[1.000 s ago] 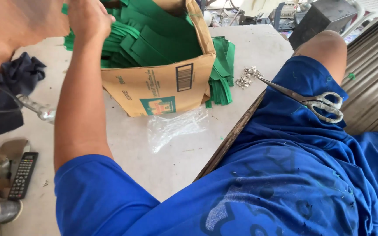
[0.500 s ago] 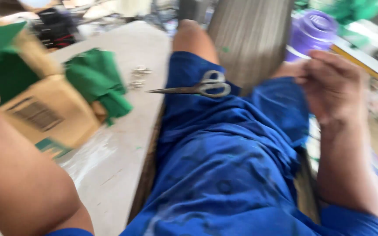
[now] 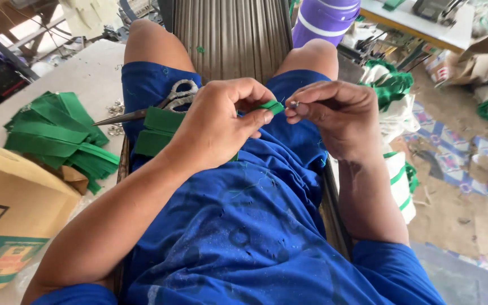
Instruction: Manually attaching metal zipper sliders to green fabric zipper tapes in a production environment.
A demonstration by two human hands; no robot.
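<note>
Left hand [image 3: 221, 127] closed on a green strap [image 3: 270, 106], only the folded tip peeking out past thumb and forefinger; rest of it hidden under the palm, possibly joining the green strap pieces [image 3: 156, 131] lying on the left thigh, hard to tell. Right hand [image 3: 334, 113] pinched narrow on a small metal piece [image 3: 295, 104], barely a glint between the fingertips, shape not to be made out, just beside the strap tip, contact unclear. Both hands raised over the lap, close together above the blue shorts [image 3: 289, 141]. Scissors [image 3: 159, 104] resting on the left thigh, handles partly covered by the left hand, blades pointing out toward the table [image 3: 86, 70]. Heap of green straps [image 3: 57, 133] near the table's edge, with small metal bits [image 3: 115, 110] just beside it. Cardboard box [image 3: 12, 209] cut off at the left and bottom borders. Purple container [image 3: 326, 20] cut off at the top, behind the right knee. Open floor [image 3: 458, 209] to the right, littered with scraps; narrow gap between table edge and thigh.
</note>
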